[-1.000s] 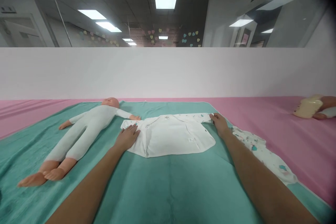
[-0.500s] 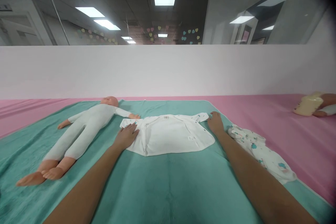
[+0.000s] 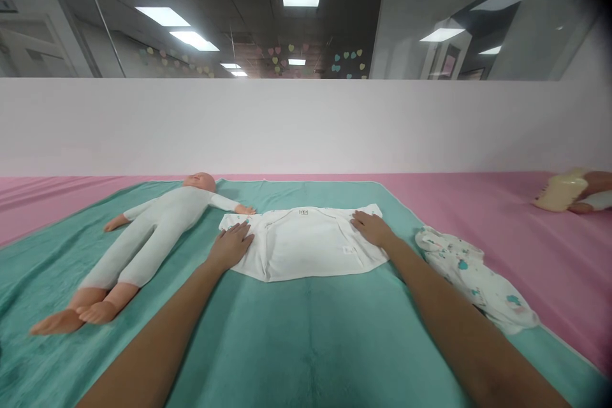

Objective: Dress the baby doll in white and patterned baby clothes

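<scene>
A small white baby shirt (image 3: 303, 243) lies spread flat on a teal blanket (image 3: 306, 338). My left hand (image 3: 232, 245) rests flat and open on the shirt's left sleeve. On the shirt's right side my right hand (image 3: 373, 228) lies flat with its fingers stretched out. A baby doll (image 3: 153, 236) in a white bodysuit lies on its back to the left, one arm reaching towards the shirt.
A crumpled white patterned garment (image 3: 473, 277) lies on the blanket's right edge. The blanket covers a pink sheet (image 3: 526, 236). At the far right lies a pale yellow object (image 3: 561, 192) beside part of another doll. A white wall runs behind.
My right hand has let go of the shirt's right sleeve tip and slid left onto the shirt body; the sleeve now lies folded in. The left hand has stayed put.
</scene>
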A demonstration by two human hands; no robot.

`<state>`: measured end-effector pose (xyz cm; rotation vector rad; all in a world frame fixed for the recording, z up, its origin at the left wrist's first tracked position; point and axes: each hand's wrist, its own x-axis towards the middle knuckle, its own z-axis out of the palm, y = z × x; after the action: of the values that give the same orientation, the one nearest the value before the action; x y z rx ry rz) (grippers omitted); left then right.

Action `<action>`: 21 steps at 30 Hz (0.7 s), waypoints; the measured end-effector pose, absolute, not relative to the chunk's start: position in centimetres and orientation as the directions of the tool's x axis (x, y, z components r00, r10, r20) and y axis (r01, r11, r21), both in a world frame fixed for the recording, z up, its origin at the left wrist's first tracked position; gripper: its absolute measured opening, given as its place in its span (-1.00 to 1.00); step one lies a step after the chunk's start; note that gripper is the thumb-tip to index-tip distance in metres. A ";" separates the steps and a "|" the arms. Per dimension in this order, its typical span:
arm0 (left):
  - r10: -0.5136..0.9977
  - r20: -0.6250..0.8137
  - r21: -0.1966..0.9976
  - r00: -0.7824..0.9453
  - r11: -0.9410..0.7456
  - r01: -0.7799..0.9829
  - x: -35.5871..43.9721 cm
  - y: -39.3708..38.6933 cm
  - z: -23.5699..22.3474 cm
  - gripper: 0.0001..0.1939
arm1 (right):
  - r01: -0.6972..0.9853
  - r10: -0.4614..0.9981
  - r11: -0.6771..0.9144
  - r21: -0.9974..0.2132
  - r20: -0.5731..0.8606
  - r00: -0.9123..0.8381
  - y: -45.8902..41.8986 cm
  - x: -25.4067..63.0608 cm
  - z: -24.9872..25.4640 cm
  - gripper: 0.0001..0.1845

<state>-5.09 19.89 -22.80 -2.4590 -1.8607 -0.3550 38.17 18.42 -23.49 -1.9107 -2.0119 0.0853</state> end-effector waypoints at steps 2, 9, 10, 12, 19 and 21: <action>0.946 0.200 0.108 0.256 -0.281 0.954 -5.1 19.9 -22.8 -0.48 | 0.952 0.970 -0.009 -0.307 0.229 0.083 18.7 39.3 -23.7 -0.58; 0.947 0.189 0.099 0.260 -0.282 0.954 -5.0 19.8 -22.5 -0.48 | 0.843 0.854 -0.291 -0.452 0.275 0.442 18.6 43.3 -23.6 -0.49; 0.946 0.191 0.096 0.262 -0.284 0.954 -5.0 19.8 -22.5 -0.48 | 0.824 0.843 -0.306 -0.477 0.265 0.467 18.5 43.7 -23.6 -0.50; 0.945 0.188 0.095 0.267 -0.288 0.953 -5.0 19.8 -22.5 -0.48 | 0.796 0.843 -0.304 -0.524 0.240 0.481 18.4 44.2 -23.5 -0.54; 0.948 0.184 0.105 0.260 -0.282 0.954 -5.0 19.8 -22.5 -0.48 | 0.701 0.854 -0.158 -0.696 0.260 0.451 18.3 44.8 -23.5 -0.62; 0.948 0.185 0.106 0.259 -0.281 0.954 -5.0 19.8 -22.6 -0.48 | 0.609 0.875 -0.068 -0.790 0.246 0.417 18.3 44.9 -23.6 -0.56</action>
<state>-5.05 19.82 -22.55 -2.4707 -1.8672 -0.3312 44.88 18.33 -23.63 -1.7732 -1.2857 0.3715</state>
